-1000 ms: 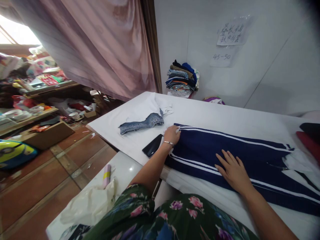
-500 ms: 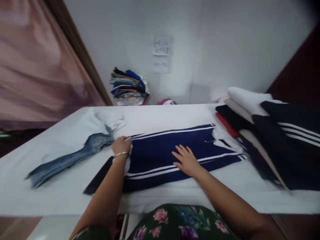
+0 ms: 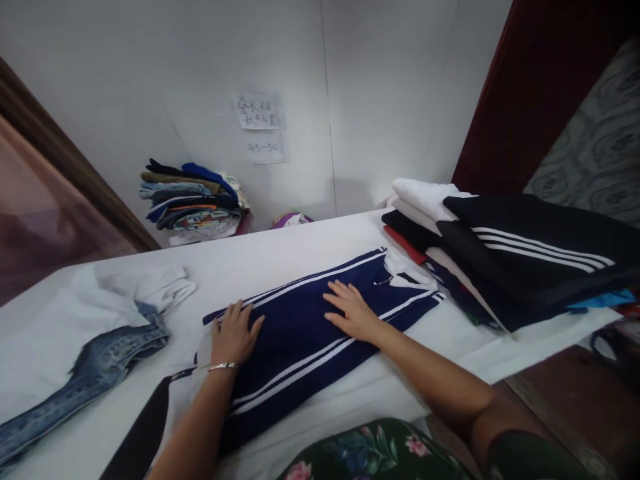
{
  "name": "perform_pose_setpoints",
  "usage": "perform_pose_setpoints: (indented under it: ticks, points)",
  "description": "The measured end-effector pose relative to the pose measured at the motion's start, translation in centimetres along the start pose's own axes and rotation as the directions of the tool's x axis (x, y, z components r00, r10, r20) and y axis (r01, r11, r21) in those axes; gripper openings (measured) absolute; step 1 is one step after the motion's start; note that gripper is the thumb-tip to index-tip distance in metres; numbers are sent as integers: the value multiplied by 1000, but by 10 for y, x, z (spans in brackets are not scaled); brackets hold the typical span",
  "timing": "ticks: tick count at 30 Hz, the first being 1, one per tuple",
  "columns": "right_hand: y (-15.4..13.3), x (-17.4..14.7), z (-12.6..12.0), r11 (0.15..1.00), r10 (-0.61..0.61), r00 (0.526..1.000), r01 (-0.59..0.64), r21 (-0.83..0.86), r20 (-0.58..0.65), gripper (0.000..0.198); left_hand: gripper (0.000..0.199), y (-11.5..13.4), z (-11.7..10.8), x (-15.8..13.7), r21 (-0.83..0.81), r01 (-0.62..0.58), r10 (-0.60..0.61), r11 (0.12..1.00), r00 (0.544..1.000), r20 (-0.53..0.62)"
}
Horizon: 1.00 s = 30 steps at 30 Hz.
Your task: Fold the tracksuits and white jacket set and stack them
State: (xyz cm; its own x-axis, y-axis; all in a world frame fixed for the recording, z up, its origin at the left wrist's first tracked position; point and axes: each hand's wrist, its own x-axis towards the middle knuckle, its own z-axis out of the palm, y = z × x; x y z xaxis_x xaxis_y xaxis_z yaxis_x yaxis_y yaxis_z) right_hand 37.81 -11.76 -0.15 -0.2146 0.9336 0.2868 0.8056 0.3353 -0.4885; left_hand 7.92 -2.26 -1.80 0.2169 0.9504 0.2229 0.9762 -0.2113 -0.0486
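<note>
A navy garment point(image 3: 295, 327) with white double stripes, maybe a track jacket, lies folded into a long strip on the white-covered table. White lining and a piece of zip show at its far right end. My left hand point(image 3: 235, 333), a bracelet at its wrist, rests on the garment's left end with fingers spread. Flat on the middle lies my right hand point(image 3: 353, 310), fingers apart. A dark piece of cloth point(image 3: 143, 423) with a white edge sticks out beside my left forearm; whether it belongs to the garment I cannot tell.
Blue jeans point(image 3: 110, 360) and a white garment point(image 3: 55, 320) lie loose at the left. On the right stands a stack of folded clothes point(image 3: 530, 247), black with white stripes on top. Another clothes pile point(image 3: 195, 200) is beyond the table, below paper notes point(image 3: 263, 110) on the wall.
My left hand has let go of the garment's left edge and now lies spread on it. The right hand stays on the middle. The view has turned to the right.
</note>
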Motion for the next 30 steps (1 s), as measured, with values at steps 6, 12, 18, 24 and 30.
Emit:
perform_pose_setpoints:
  ticks: [6, 12, 18, 24, 30]
  points:
    - [65, 54, -29, 899, 365, 926, -378, -220, -97, 64, 55, 4, 12, 4, 64, 22, -34, 998, 980, 195]
    - [124, 62, -11, 821, 545, 835, -511, -256, 79, 71, 55, 3, 8, 4, 76, 16, -33, 997, 975, 222]
    - [129, 60, -4, 837, 524, 851, -507, -203, 37, 70, 53, 4, 5, 9, 56, 38, -51, 998, 971, 236]
    - [137, 37, -28, 816, 539, 818, -566, -118, -199, 53, 54, 2, 6, 11, 56, 56, -69, 997, 964, 259]
    - [169, 0, -55, 615, 725, 543, -787, 43, -424, 56, 55, 1, 5, 11, 76, 56, -75, 996, 956, 284]
